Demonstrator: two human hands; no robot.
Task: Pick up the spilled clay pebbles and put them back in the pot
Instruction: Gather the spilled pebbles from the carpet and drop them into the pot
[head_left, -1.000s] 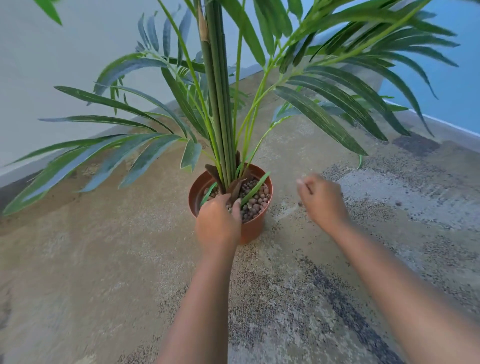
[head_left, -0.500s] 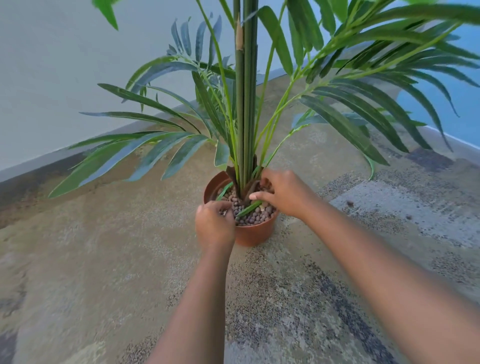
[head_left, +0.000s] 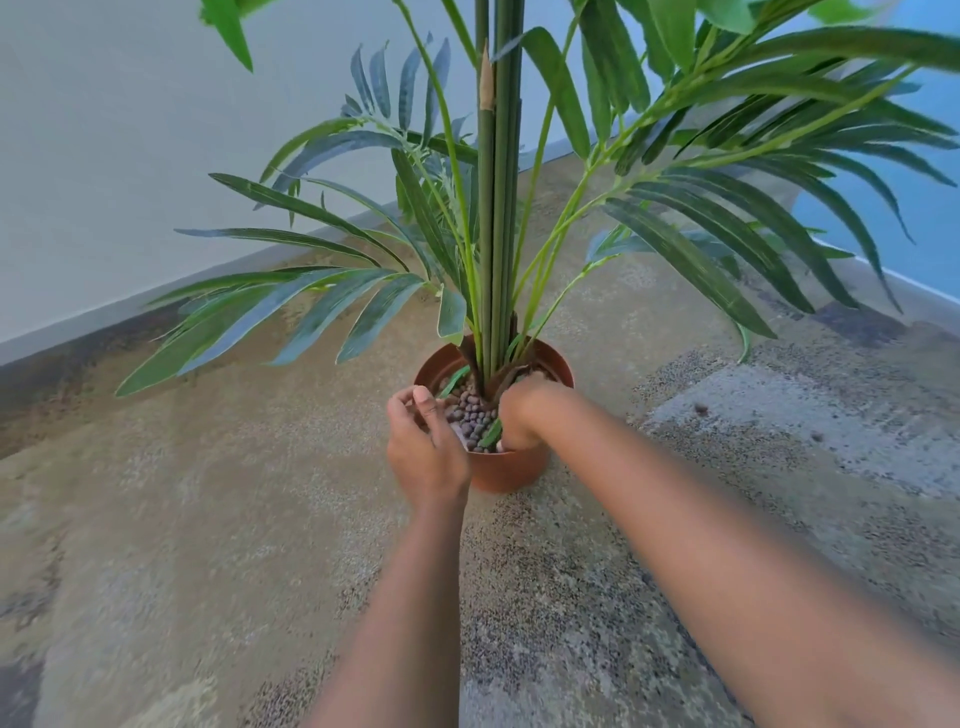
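Over pot (head_left: 511, 470) — both hands (head_left: 423, 449)

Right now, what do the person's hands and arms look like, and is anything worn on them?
The left hand and the right hand are bare: no gloves, rings or watch in view. Both forearms are uncovered as far as the picture's bottom edge, with no sleeve, bracelet or marking to be seen. The right forearm is blurred.
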